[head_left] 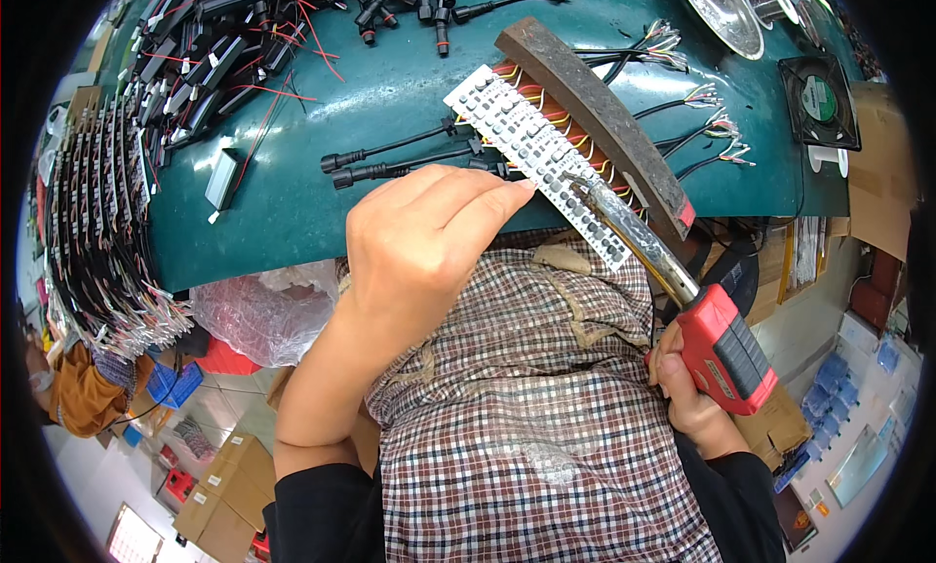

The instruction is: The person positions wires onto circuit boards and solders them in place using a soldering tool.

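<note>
My right hand is wrapped round the red and black handle of a soldering iron. Its metal barrel slants up to the left, and the tip lies over a white circuit board panel crowded with small dark components. My left hand is pinched closed, its fingertips at the panel's near edge; whatever is between them is too small to make out. Behind the panel, a long dark bar runs diagonally alongside it. Short coloured wires span the gap between panel and bar.
Black connector cables lie left of the panel, and cables with stripped ends to its right. Black cased parts with red wires are heaped at the back left. A fan, metal dish and solder spool sit at the right.
</note>
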`<state>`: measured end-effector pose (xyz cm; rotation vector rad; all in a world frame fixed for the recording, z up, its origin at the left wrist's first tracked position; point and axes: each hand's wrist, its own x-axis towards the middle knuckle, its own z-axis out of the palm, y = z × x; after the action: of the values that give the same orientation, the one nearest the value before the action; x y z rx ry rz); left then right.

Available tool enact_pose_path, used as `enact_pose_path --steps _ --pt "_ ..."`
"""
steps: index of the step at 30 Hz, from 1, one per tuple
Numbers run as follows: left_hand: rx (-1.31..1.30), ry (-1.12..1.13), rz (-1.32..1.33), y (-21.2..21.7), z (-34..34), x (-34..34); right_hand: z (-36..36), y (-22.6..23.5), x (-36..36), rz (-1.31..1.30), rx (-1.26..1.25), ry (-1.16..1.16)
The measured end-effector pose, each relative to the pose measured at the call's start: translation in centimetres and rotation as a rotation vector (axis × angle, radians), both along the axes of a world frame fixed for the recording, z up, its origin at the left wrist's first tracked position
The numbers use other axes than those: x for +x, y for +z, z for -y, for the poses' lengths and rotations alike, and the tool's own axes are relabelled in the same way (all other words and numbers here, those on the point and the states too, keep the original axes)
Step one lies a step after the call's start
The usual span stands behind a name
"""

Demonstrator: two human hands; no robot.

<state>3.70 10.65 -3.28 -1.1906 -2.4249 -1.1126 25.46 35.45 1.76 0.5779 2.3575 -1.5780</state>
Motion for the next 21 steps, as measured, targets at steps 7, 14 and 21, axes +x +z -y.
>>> enact_pose_path --steps 7,14,21 --pt "-0.072 0.056 -0.048 0.2 -0.6 0.1 -0.2 -0.2 0.2 -0.021 -0.071 -0.041" --pt "-0.085 -0.038 -0.058 0.4 0.0 -1.9 -0.1 0.0 -0.4 -0.054 -0.104 -0.061" --pt "0.029 -0.248 -0.139 -1.2 0.3 -4.3 0.1 -0.4 -0.1 -0.062 -0.121 -0.093"
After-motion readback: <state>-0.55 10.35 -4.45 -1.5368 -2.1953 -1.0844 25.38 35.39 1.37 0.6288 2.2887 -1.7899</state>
